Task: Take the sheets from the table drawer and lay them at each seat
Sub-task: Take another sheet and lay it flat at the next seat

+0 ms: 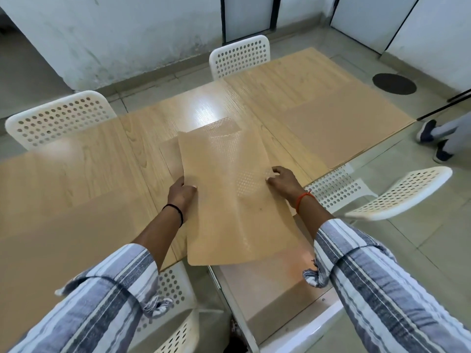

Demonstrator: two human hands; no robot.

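Tan sheet [229, 200] held w/ both hands: left hand [182, 197] pinches its left edge, right hand [281, 180] its right edge. Long axis runs near-to-far over table [89, 169]; near end overhangs open drawer [267, 289]. Next seat judged left, so left hand leads.

Both arms are covered by loose sleeves striped in grey, white and dark blue, rolled back to the forearms. A thin black band is worn at the left hand [182, 193]. An orange thread is tied around the wrist of the right hand [283, 180].
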